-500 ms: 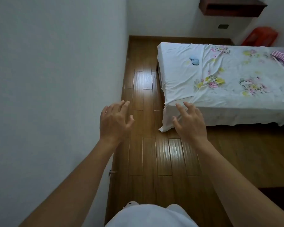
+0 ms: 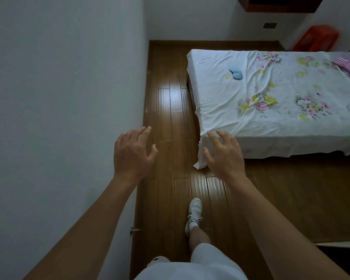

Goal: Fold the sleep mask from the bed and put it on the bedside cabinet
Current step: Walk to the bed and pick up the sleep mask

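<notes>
A small light blue sleep mask (image 2: 236, 73) lies flat on the white flowered sheet of the bed (image 2: 281, 126), near the bed's far left corner. My left hand (image 2: 131, 154) hovers over the wooden floor by the wall, fingers spread, holding nothing. My right hand (image 2: 224, 156) is stretched out in front of the bed's near left corner, fingers apart and empty. Both hands are well short of the mask. No bedside cabinet is clearly in view.
A white wall (image 2: 65, 118) runs close along my left. A strip of wooden floor (image 2: 170, 110) leads between wall and bed. My right foot in a white sneaker (image 2: 194, 215) is forward. A red object (image 2: 315, 38) and dark wall shelf (image 2: 279, 5) are at the far right.
My right foot has stepped forward into view and the bed looks a little closer. Both hands stay raised and spread, holding nothing.
</notes>
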Demonstrator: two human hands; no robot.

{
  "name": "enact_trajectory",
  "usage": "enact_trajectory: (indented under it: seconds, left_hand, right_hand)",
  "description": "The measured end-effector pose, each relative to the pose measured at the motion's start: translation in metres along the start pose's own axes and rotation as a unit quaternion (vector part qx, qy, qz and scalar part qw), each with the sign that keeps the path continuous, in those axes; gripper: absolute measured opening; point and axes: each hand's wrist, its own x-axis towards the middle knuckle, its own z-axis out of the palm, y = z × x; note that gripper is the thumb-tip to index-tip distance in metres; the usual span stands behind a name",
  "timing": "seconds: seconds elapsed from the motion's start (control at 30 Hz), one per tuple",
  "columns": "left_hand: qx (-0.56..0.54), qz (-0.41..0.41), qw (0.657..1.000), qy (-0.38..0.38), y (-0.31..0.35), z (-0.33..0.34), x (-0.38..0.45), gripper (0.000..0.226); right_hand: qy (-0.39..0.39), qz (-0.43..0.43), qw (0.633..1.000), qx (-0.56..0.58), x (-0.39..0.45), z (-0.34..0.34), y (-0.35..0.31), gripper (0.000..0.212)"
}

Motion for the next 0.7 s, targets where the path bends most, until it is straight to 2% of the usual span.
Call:
enact_trajectory:
  seconds: [0.47, 0.7]
  left_hand:
    - [0.028, -0.033, 0.998, 0.040, 0.040, 0.056, 0.234, 0.050]
    - [0.038, -0.035, 0.999, 0.012, 0.045, 0.083, 0.316, 0.050]
  right_hand:
    - [-0.014, -0.054, 0.998, 0.040, 0.255, 0.018, 0.069, 0.052]
    - [-0.029, -0.057, 0.997, 0.048, 0.340, 0.032, 0.088, 0.052]
